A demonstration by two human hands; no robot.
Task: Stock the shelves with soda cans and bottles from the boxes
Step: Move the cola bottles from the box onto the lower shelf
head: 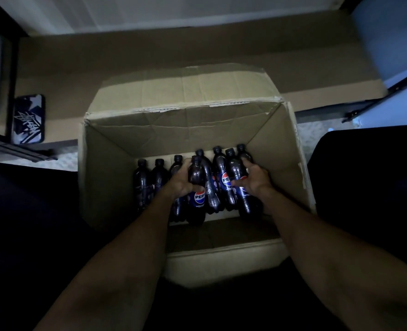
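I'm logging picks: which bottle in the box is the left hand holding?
The dark plastic Pepsi bottle fourth from the left in the brown cardboard box: the left hand wraps its middle, blue label readable just below.

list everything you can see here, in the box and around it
cardboard box: one, brown, centre, flaps open
Pepsi bottles: eight caps visible, dark with blue labels, inside the box
flat cardboard sheet: one, brown, behind the box
phone: one, black with white scrawl, left of the box
left hand: one, fingers round a bottle in the box
right hand: one, fingers round another bottle
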